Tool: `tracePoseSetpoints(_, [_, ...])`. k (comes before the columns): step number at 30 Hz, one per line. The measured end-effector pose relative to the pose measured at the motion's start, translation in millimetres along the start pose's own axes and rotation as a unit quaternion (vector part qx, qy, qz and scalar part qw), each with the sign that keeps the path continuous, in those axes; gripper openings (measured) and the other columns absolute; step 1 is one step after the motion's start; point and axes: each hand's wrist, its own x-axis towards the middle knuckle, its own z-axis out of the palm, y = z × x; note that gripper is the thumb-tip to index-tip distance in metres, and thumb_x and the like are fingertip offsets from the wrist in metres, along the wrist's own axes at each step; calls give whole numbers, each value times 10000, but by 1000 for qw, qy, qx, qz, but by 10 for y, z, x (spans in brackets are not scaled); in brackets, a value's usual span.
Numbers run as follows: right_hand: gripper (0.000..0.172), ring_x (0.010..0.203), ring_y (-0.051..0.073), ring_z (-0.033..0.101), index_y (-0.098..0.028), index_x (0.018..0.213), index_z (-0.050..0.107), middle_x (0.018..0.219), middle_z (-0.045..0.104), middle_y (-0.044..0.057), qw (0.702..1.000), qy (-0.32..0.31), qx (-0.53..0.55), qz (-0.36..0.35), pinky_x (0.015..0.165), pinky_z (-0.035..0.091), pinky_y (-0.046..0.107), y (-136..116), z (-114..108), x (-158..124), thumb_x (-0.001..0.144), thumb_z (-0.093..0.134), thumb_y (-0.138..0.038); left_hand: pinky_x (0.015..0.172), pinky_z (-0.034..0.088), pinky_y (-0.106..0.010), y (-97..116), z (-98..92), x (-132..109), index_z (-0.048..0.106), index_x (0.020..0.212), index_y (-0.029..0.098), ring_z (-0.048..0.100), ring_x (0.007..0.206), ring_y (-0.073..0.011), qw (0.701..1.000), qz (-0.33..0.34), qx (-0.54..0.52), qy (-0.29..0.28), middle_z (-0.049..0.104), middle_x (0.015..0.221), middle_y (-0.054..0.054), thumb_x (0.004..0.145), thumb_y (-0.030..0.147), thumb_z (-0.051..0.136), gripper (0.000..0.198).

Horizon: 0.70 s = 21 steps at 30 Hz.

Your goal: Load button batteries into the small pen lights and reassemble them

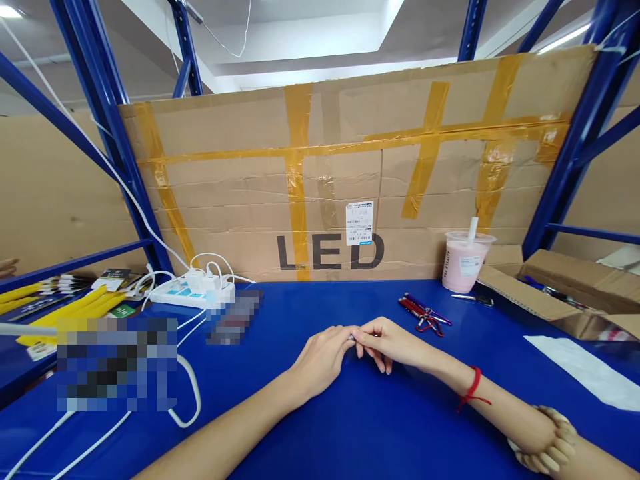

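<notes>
Head cam – my left hand (320,357) and right hand (383,339) meet over a glossy blue table (300,440), fingertips of both pinched shut on a tiny metal bit (352,338), mostly hidden between them. Taped-up cardboard (240,207) printed LED stands behind, blue posts (103,87) either side, white ceiling (300,47) above. Power strip (173,295) at left – pink drink (465,265) at right.

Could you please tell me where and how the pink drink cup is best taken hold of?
Probably around its side wall, below the lid, coming from the left. The pink drink cup stands upright and narrows toward its base; the straw sticking up makes a grip from above awkward, and the cardboard box sits close on its right.
</notes>
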Motion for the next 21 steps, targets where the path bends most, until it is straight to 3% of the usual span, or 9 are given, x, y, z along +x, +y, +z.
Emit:
tracePoseSetpoints(3, [558,373,68,500,-119,707,618,496,482,-21,997,39,-67,-14,350,352,154,30,-25,6,735,494,-663,769,450,-282,5,11,13,567,835,178,567,809,-158,1000,-11,-3,10,629,861,-31,942,188,277,309])
tracePoseSetpoints(7, [448,404,57,507,-147,685,657,559,567,-5,966,150,-202,-64,431,347,167,17,-86,9,730,576,-586,795,444,-294,-5,30,32,559,963,195,576,873,-166,998,-41,-28,43,635,962,-34,943,209,299,261])
tracePoseSetpoints(11, [377,472,51,501,-197,838,688,712,613,4,937,218,-241,-128,502,368,178,-10,-132,11,723,612,-548,779,438,-277,-32,32,46,545,982,202,576,880,-161,993,-74,-76,57,627,981,-25,943,227,313,237])
tracePoseSetpoints(16, [383,508,39,498,-205,907,708,857,610,34,930,206,-229,-199,550,394,185,13,-154,12,772,570,-535,752,419,-257,-56,13,59,543,965,213,567,858,-149,987,-89,-125,54,619,947,-6,946,247,311,236])
tracePoseSetpoints(21, [338,517,34,504,-226,849,730,843,605,24,924,207,-238,-216,533,383,171,31,-182,13,778,573,-517,744,412,-256,-59,12,64,548,976,215,569,836,-148,985,-79,-146,33,625,944,-8,946,264,307,248])
